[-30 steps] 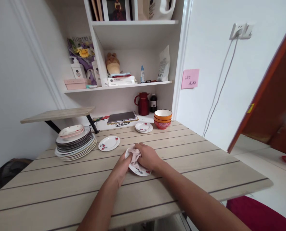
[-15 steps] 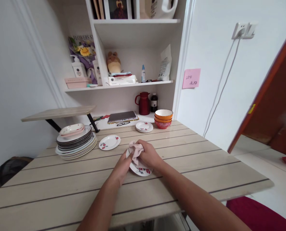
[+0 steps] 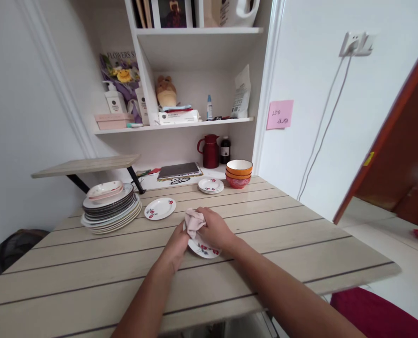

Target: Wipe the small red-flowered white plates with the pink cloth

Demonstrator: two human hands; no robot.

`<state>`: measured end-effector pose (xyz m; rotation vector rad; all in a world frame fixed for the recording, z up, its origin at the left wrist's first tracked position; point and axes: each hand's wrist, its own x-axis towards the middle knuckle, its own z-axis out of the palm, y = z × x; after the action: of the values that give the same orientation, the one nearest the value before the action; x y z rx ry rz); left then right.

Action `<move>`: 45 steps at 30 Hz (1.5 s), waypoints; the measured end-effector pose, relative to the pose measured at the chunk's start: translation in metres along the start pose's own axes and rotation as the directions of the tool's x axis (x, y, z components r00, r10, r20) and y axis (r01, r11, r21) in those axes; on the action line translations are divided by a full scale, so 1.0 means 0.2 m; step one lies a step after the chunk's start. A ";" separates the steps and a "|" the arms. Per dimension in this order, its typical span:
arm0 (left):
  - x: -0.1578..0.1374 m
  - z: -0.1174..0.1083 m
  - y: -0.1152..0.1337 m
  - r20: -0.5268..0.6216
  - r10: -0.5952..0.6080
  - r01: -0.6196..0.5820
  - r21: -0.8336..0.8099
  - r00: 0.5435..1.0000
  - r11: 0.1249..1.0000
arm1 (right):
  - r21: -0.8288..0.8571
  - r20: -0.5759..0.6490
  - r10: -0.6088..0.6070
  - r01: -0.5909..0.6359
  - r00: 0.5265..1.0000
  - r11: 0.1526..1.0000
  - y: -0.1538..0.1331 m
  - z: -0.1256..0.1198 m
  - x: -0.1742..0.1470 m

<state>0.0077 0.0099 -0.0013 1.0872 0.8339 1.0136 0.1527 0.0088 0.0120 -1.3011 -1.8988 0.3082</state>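
- The small plate [image 3: 205, 249] is between the near and far edges of the tabletop [image 3: 282, 263], well in from the right corner; whether it rests on the wood or is lifted slightly, I cannot tell.
- The left hand [image 3: 177, 245] grips the plate's left rim, thumb upward; its other fingers are mostly hidden, so how far they reach underneath is unclear.
- The right hand [image 3: 216, 230] holds a bunched pale pink cloth [image 3: 194, 222] against the plate's far part, covering much of its face; the near part, with red flowers and grey leaves, shows.
- The plate looks like glazed ceramic: probably light enough for one hand, stiff, slick on its face, and likely to chip if knocked on the tabletop.
- The rim seems the best place to take hold, thumb above and fingers below, with a firm but unforced pinch.
- The cloth looks thin and soft; it should fold easily and is best gathered in the fingers.
- A similar flowered plate [image 3: 160, 209] lies alone, farther toward the far edge and to the left.
- Along the far edge stand a stack of small plates [image 3: 211, 186] and stacked bowls [image 3: 238, 174]; a tall dish stack [image 3: 111, 214] sits near the far left corner.
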 end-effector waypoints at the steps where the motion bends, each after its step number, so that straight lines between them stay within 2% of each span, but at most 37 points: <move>1: 0.00 0.00 0.00 -0.003 -0.005 0.005 0.000 1.000 1.000 | -0.009 0.020 0.004 -0.004 1.000 1.000 0.01 0.00 0.00; 6: -0.01 0.01 0.02 -0.027 -0.011 0.011 -0.029 1.000 1.000 | 0.098 0.068 -0.067 0.060 0.995 0.993 0.01 -0.05 0.01; 11: -0.01 0.00 0.04 -0.088 0.001 -0.022 -0.239 0.996 0.971 | 0.386 0.142 -0.236 0.166 0.961 0.908 -0.04 -0.13 -0.01; 14: 0.00 -0.02 0.05 -0.112 -0.006 -0.036 -0.373 0.994 0.927 | 0.517 0.065 -0.235 0.169 0.970 0.839 -0.04 -0.17 -0.01; 15: 0.01 -0.02 0.05 -0.121 -0.011 -0.041 -0.416 0.993 0.909 | 0.547 0.004 -0.182 0.150 0.983 0.823 -0.03 -0.17 -0.01; 17: 0.02 -0.04 0.06 -0.151 -0.019 -0.060 -0.501 0.988 0.864 | 0.596 -0.147 0.007 0.083 0.989 0.799 0.01 -0.18 0.01; 19: 0.02 -0.06 0.06 -0.188 -0.021 -0.089 -0.561 0.982 0.823 | 0.655 -0.262 0.266 -0.031 0.928 0.755 0.07 -0.17 0.04; 21: 0.03 -0.08 0.07 -0.223 -0.009 -0.130 -0.600 0.975 0.789 | 0.758 -0.223 0.509 -0.180 0.831 0.627 0.13 -0.17 0.06; 22: 0.03 -0.08 0.08 -0.236 0.000 -0.149 -0.613 0.972 0.776 | 0.799 -0.166 0.581 -0.236 0.797 0.552 0.15 -0.17 0.06; 24: 0.02 -0.09 0.09 -0.260 0.028 -0.190 -0.624 0.965 0.758 | 0.840 -0.050 0.628 -0.307 0.777 0.447 0.16 -0.15 0.07; 26: 0.01 -0.08 0.10 -0.259 0.052 -0.207 -0.616 0.964 0.760 | 0.861 0.085 0.583 -0.354 0.808 0.365 0.14 -0.11 0.06; 28: 0.00 -0.06 0.10 -0.223 0.061 -0.187 -0.606 0.973 0.773 | 0.886 0.300 0.445 -0.419 0.843 0.196 0.09 -0.05 0.05; 29: 0.00 -0.05 0.09 -0.197 0.056 -0.166 -0.604 0.979 0.780 | 0.885 0.372 0.360 -0.443 0.856 0.139 0.06 -0.03 0.04; 31: 0.00 -0.03 0.08 -0.160 0.040 -0.130 -0.601 0.986 0.789 | 0.890 0.438 0.199 -0.454 0.877 0.039 0.01 0.02 0.02; 33: 0.01 -0.02 0.06 -0.150 0.042 -0.124 -0.588 0.988 0.799 | 0.889 0.454 0.140 -0.458 0.880 -0.007 -0.01 0.04 0.01; 40: 0.00 0.00 0.04 -0.157 0.073 -0.137 -0.453 0.985 0.881 | 0.870 0.490 0.091 -0.481 0.867 -0.108 -0.03 0.01 0.00; 45: -0.02 0.01 0.03 -0.214 0.106 -0.174 -0.327 0.971 0.929 | 0.840 0.542 0.227 -0.527 0.809 -0.128 -0.03 0.03 -0.01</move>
<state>0.0079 0.0066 0.0050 0.7636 0.7046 1.3474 0.1448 0.0068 0.0100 -0.6355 -0.7220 1.8624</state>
